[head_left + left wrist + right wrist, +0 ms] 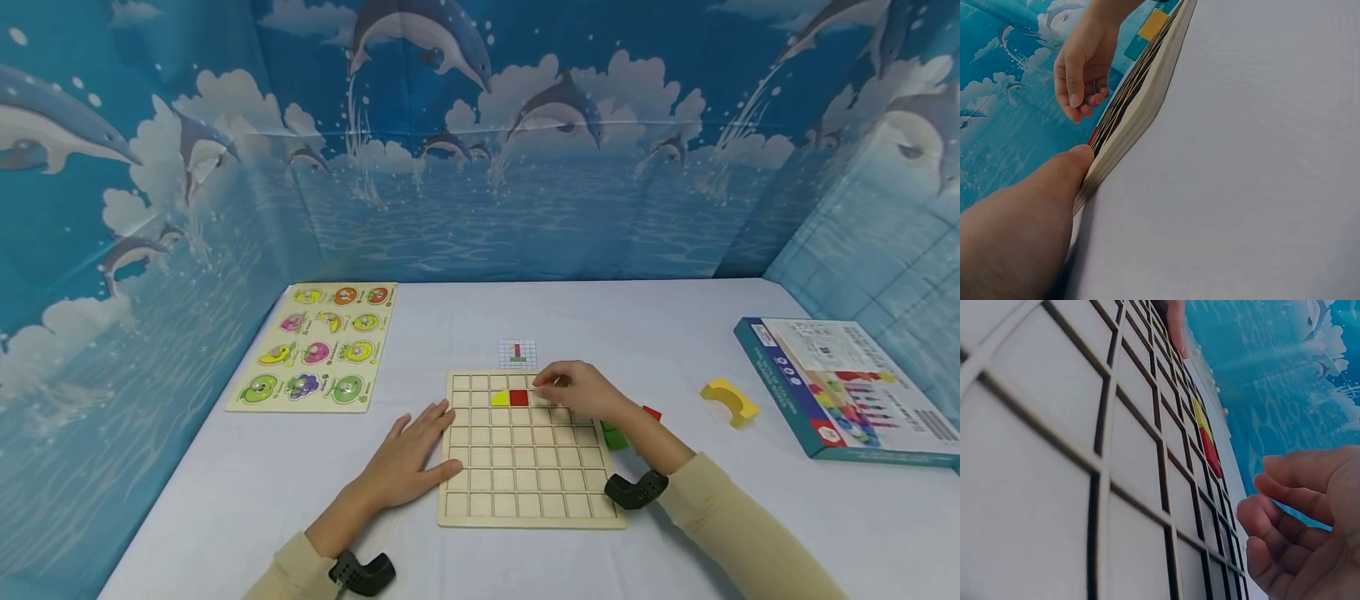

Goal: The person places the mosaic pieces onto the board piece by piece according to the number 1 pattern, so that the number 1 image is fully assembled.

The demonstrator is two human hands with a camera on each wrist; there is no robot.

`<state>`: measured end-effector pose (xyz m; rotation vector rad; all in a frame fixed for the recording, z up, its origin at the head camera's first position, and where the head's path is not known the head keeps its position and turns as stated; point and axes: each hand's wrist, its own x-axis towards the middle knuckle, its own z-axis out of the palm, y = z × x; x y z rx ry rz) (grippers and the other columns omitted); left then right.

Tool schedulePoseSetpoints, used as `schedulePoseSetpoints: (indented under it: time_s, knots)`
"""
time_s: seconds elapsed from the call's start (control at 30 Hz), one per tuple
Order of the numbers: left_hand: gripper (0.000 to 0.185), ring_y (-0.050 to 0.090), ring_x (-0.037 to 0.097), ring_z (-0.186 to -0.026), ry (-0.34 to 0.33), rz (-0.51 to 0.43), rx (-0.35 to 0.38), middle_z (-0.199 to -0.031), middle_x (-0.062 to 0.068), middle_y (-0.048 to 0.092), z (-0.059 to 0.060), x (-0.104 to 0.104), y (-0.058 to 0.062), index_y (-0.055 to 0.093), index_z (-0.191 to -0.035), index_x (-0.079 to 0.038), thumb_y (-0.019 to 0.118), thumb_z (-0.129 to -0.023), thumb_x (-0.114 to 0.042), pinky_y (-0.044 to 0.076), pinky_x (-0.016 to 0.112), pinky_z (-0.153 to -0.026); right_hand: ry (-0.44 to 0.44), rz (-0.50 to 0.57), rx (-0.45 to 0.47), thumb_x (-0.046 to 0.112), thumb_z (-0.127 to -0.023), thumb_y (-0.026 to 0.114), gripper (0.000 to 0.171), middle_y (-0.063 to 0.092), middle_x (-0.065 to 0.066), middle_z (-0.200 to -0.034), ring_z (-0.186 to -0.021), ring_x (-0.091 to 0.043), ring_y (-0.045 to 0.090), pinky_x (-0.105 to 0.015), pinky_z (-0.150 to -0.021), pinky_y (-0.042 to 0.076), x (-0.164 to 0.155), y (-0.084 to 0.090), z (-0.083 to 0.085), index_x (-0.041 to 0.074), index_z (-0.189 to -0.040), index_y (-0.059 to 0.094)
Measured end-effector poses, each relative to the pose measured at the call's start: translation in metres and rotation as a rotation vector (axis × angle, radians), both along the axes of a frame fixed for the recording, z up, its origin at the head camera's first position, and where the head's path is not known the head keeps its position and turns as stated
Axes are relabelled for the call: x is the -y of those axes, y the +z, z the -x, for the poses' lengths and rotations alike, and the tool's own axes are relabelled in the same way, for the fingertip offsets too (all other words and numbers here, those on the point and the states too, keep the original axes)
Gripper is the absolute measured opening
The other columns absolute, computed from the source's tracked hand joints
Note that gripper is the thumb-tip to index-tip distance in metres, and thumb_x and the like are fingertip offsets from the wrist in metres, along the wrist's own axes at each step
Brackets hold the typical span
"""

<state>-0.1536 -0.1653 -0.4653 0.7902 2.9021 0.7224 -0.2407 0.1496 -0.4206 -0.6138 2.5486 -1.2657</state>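
Fruit puzzle [315, 347] sits left of centre on the counter [225, 483]. My left hand [408, 454] lies flat, fingers straight, on the left edge of the grid board [525, 492] at lower centre. Yellow triangle [500, 398] and red square [519, 397] fill its second row. My right hand [581, 390], fingers curled, hovers beside them; I cannot tell if it holds anything. Yellow arch block [729, 401] and box [847, 392] lie right.

White counter [675, 325] bearing: wooden grid board [525, 467] at front centre, fruit peg puzzle [318, 346] at rear left, small pattern card [518, 353] just behind the board, yellow arch block [729, 401], green block [615, 436], red block [652, 412], boxed set [847, 387] at right.
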Motion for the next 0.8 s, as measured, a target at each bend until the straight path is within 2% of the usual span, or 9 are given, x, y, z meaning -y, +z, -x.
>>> schedulePoseSetpoints:
  time_s: [0.33, 0.5, 0.67, 0.8]
  knots:
    - [0.079, 0.015, 0.019, -0.148, 0.001, 0.004, 0.007, -0.161, 0.003, 0.020, -0.001, 0.000, -0.001, 0.028, -0.155, -0.009, 0.050, -0.095, -0.057, 0.011, 0.052, -0.115, -0.070, 0.026, -0.021, 0.020, -0.097, 0.063, 0.024, 0.065, -0.008, -0.091, -0.076, -0.022, 0.058, -0.035, -0.067, 0.049, -0.024, 0.002, -0.008, 0.000, -0.108, 0.069]
    - [0.079, 0.015, 0.019, -0.148, 0.002, -0.001, 0.004, -0.161, 0.003, 0.020, -0.001, 0.000, -0.001, 0.029, -0.154, -0.009, 0.050, -0.095, -0.056, 0.011, 0.052, -0.115, -0.097, 0.051, 0.000, 0.020, -0.097, 0.062, 0.027, 0.066, -0.011, -0.091, -0.077, -0.024, 0.060, -0.035, -0.067, 0.052, -0.038, 0.002, -0.012, -0.002, -0.110, 0.067]
    - [0.079, 0.015, 0.019, -0.148, 0.003, 0.002, 0.003, -0.161, 0.002, 0.020, 0.000, 0.001, -0.002, 0.028, -0.155, -0.010, 0.050, -0.095, -0.057, 0.011, 0.052, -0.115, -0.129, 0.054, 0.002, 0.022, -0.097, 0.062, 0.029, 0.067, -0.012, -0.092, -0.080, -0.025, 0.059, -0.035, -0.070, 0.052, -0.049, 0.003, -0.016, -0.003, -0.112, 0.066]
    - [0.079, 0.015, 0.019, -0.148, -0.002, -0.004, -0.001, -0.161, 0.003, 0.020, 0.001, 0.001, -0.002, 0.028, -0.155, -0.010, 0.050, -0.095, -0.057, 0.011, 0.052, -0.115, -0.155, 0.078, 0.019, 0.025, -0.098, 0.062, 0.033, 0.068, -0.013, -0.098, -0.084, -0.024, 0.064, -0.034, -0.076, 0.053, -0.059, 0.004, -0.018, -0.004, -0.114, 0.065]
